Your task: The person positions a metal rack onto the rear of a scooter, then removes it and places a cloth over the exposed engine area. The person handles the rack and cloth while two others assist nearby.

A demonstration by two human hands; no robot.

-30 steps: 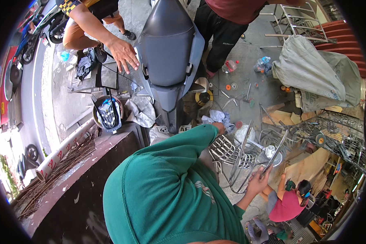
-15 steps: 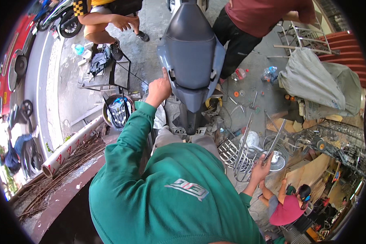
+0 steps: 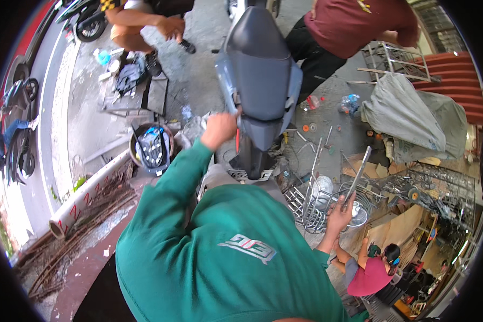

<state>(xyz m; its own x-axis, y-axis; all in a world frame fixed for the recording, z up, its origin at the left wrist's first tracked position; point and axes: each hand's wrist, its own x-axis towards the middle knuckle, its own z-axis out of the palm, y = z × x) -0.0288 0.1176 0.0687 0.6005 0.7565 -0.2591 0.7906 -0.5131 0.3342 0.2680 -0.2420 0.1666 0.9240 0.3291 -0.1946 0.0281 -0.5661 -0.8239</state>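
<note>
The grey-blue tail of a motorcycle (image 3: 263,80) with a dark seat stands in front of me. My left hand (image 3: 220,130) is at the left side of the tail, by a small dark bracket, with its fingers curled and its palm hidden. A fingertip reaches the tail's edge there; a narrow red strip shows just below the hand. To the right, my right hand (image 3: 341,212) grips a bent metal tube frame (image 3: 310,188) by one of its long bars. The bars point up and away from me.
Metal racks and a fan grille (image 3: 361,206) lie by my right hand. Bottles (image 3: 350,103) and tools are on the floor beyond. People stand or sit at both sides of the motorcycle; another person (image 3: 370,275) is at lower right. A bucket (image 3: 155,147) stands at left.
My left hand has gone from a stretched index finger on the tail to curled fingers lower along its edge. My right hand still grips the metal frame. The view has shifted slightly.
</note>
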